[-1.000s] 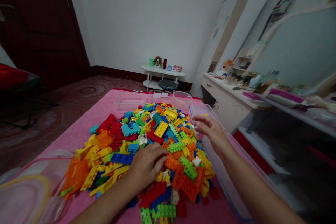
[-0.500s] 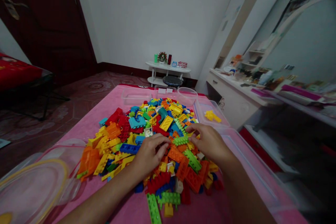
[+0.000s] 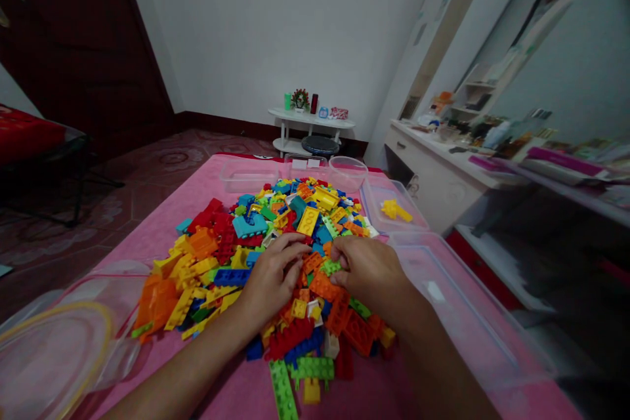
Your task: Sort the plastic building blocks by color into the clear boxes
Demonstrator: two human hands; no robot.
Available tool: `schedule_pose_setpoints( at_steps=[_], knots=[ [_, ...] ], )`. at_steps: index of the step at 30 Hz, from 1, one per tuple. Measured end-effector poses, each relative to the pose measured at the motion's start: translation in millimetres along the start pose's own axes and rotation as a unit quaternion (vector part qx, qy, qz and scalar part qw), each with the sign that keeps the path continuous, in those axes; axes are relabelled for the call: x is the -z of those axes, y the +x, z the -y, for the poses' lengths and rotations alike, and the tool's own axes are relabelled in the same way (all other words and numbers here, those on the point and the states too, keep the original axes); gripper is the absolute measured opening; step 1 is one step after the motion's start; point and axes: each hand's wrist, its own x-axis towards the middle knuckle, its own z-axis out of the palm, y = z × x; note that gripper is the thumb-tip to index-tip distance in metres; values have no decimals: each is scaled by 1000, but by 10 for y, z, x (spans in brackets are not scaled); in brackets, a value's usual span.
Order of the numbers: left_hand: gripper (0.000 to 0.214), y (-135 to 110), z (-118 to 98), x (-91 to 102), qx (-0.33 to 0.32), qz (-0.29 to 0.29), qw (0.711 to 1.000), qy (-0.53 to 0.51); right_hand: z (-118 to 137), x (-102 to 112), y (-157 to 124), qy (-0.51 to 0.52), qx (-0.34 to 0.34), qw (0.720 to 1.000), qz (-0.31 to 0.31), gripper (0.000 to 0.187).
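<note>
A heap of building blocks in many colours lies in front of me, with both my hands over its middle. My right hand (image 3: pixel 369 267) is closed at the green block (image 3: pixel 331 267), its thumb and fingers bent around the block's right end. My left hand (image 3: pixel 278 270) rests over the heap just to the left, fingers loosely bent and thumb apart, with no block visible in it. Between the hands lie orange blocks (image 3: pixel 323 287). A yellow block (image 3: pixel 308 220) sits beyond the fingertips, and a blue block (image 3: pixel 231 277) is left of my left hand.
The heap lies on a pink cloth (image 3: pixel 167 210). Clear plastic containers (image 3: pixel 249 188) stand along the far edge. At the right, a clear tray (image 3: pixel 418 213) holds a yellow piece (image 3: pixel 396 210), beside a larger clear lid (image 3: pixel 472 315). A round yellow-rimmed lid (image 3: pixel 105 341) lies at the left.
My right hand has moved left and its fingers have closed on the green block. My left hand has shifted slightly. The whole view has shifted a little.
</note>
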Motion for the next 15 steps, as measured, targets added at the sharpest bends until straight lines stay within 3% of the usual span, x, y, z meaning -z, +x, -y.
schedule_pose_setpoints(
  at_steps=[3,7,11,15],
  knots=[
    [31,6,-2,8,4,9,1000,9,73,-38,-39,-41,11,999,6,13],
    [31,12,32,-2,1,16,1000,26,175,-102,-23,-79,9,997,22,24],
    [38,31,59,4,-15,26,999,41,202,-120,44,-59,0,998,33,20],
    [39,168,80,98,-2,63,998,9,103,-146,98,11,-11,1000,-15,11]
  ],
)
